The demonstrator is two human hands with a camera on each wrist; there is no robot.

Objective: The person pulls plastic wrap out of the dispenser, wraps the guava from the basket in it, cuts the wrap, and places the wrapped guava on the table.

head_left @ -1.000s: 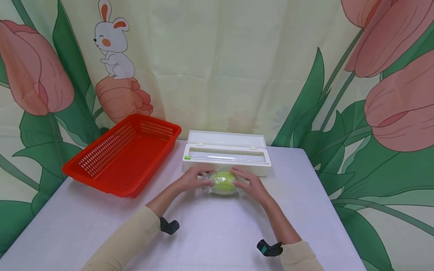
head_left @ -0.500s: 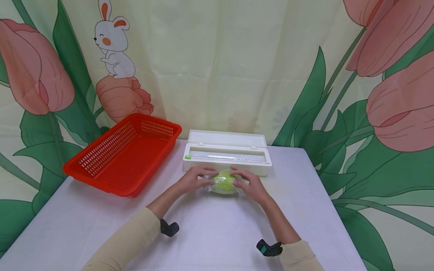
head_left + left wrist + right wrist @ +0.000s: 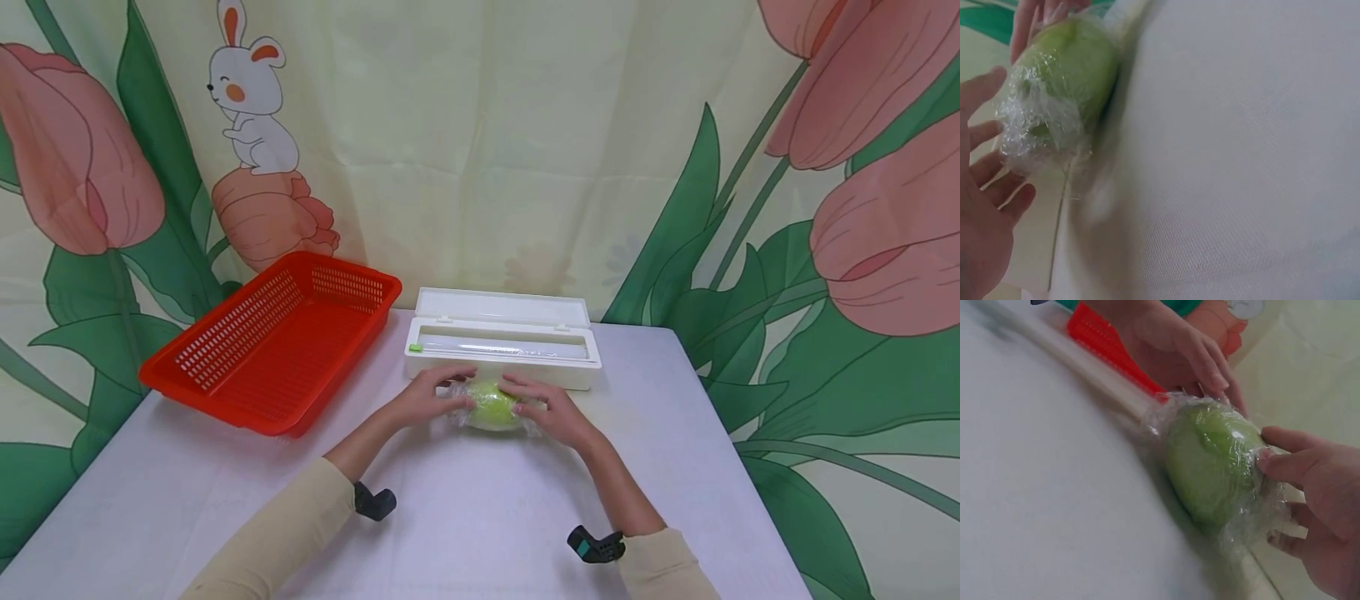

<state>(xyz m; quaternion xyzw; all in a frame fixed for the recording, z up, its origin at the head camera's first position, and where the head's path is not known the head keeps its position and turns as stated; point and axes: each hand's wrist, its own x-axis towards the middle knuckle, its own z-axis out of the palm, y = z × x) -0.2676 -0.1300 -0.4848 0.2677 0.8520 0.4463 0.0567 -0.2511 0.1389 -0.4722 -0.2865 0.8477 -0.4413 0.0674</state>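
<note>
A green, rounded piece of produce [image 3: 491, 407], wrapped in crinkled clear cling film, rests on the table in front of a white box. Loose film [image 3: 1038, 134] bunches at its left end. My left hand [image 3: 429, 400] is beside that end, its fingers loosely spread at the film in the left wrist view. My right hand [image 3: 553, 410] holds the other end, with fingers over the top and the thumb on the near side. In the right wrist view, its thumb and forefinger meet the wrap [image 3: 1244, 447]. Its underside is hidden.
Just behind the hands stands the white cling film box [image 3: 502, 367], lid [image 3: 502, 307] raised, with a film roll and a green slider [image 3: 415, 348] inside. A red slotted basket [image 3: 281, 358] sits at the left on the white-covered table [image 3: 480, 517].
My right fingers have shifted left across the top of the wrapped produce. My left fingertips have drawn back slightly, so more bunched film shows at its left end. The box and basket stay put.
</note>
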